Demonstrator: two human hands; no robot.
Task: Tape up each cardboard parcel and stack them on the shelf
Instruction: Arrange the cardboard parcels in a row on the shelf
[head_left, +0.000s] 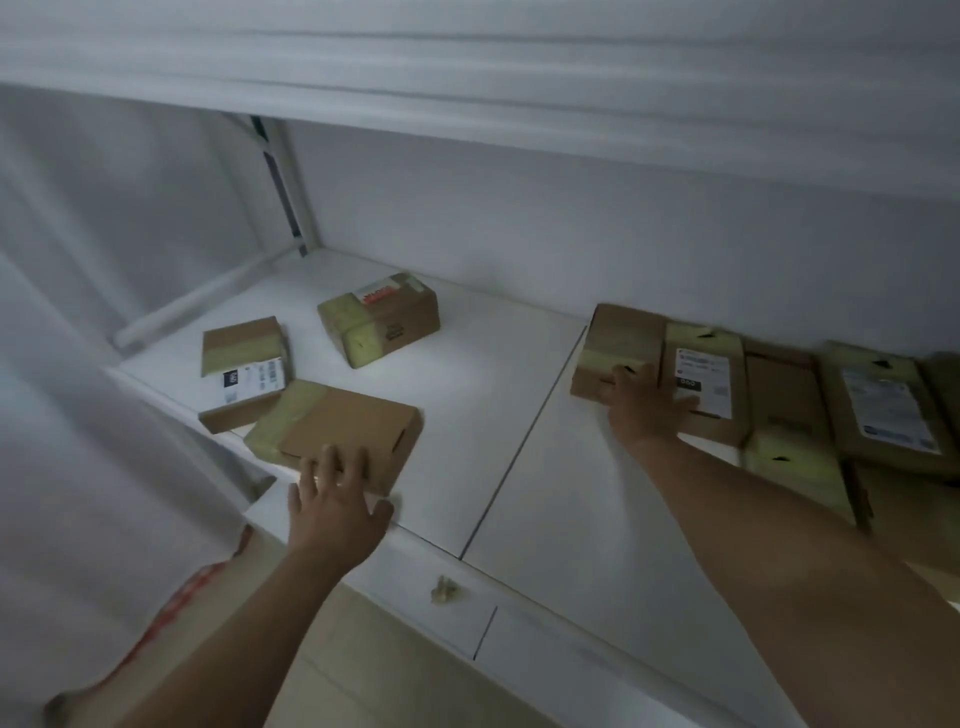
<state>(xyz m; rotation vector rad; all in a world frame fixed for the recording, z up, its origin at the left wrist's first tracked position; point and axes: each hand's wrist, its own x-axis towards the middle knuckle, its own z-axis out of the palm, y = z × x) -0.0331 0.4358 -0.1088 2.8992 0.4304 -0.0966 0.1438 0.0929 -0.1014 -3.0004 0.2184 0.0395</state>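
Both forearms bare, no sleeves; ring on left hand (332, 499) finger.

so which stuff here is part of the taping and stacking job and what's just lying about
Job: flat parcel under left hand; parcel at right hand; labelled parcel; back parcel; shelf.
Lying about: crumpled scrap; white curtain.

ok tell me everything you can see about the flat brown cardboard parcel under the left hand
The flat brown cardboard parcel is a thin rectangular box lying flat at the front edge of the white shelf, turned at an angle. Yellowish tape wraps its left end, and a flap edge runs across its top. The left hand rests on its near edge with fingers spread. Its far left corner meets or overlaps a smaller labelled parcel.
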